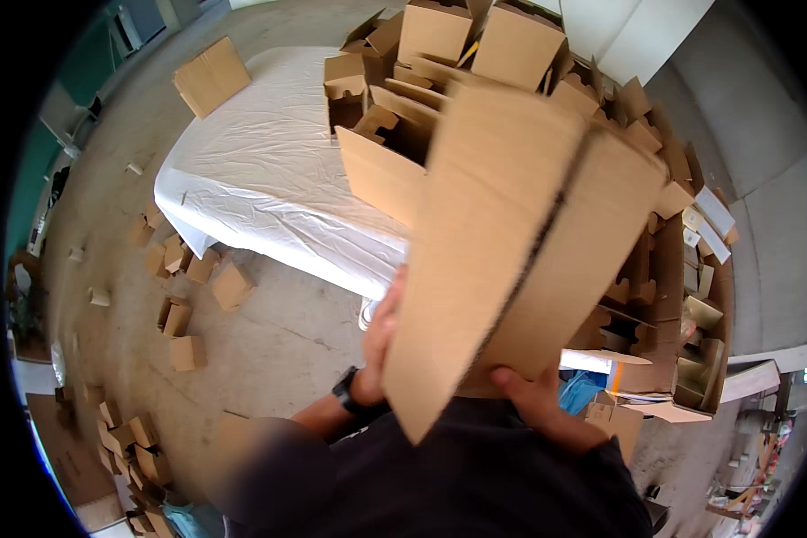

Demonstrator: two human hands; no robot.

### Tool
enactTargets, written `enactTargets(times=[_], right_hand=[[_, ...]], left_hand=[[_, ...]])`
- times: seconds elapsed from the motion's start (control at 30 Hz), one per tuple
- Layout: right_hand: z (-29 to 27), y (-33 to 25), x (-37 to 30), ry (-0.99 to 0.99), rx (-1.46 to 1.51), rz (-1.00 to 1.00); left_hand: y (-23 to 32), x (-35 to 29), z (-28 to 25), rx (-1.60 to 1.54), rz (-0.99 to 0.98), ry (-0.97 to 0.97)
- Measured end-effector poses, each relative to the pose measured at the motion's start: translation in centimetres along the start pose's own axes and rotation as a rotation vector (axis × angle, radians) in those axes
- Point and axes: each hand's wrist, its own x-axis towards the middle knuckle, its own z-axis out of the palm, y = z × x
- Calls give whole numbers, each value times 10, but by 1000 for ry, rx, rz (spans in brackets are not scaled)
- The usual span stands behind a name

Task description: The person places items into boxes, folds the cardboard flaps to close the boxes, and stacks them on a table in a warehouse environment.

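Note:
A large brown cardboard box (498, 215) is held up tilted in front of my chest. A dark gap runs along its length between two panels. My left hand (384, 336), with a dark watch on its wrist, presses against the box's left side, fingers partly hidden by the cardboard. On the near right part of the box lies the thumb of my right hand (533, 394). The other fingers of that hand are out of sight behind the panel.
A table with a wrinkled white cover (260, 161) stands ahead. Open cardboard boxes (394, 161) are piled on its right side, and more fill the right. A flat carton (212, 77) leans at its far left corner. Small boxes (188, 352) lie scattered on the floor.

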Motion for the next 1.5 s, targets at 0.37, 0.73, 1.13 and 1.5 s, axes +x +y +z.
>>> enactTargets(times=[0.37,0.73,1.13,1.5], right_hand=[[216,63,245,-432,217,-54],[290,20,376,-93,-236,-48],[269,63,525,-19,-696,232],[229,-26,460,123,-342,-471]], left_hand=[[91,84,-200,692,313,574],[49,121,-289,747,93,485],[76,153,-312,741,102,289],[73,160,-340,519,140,320]])
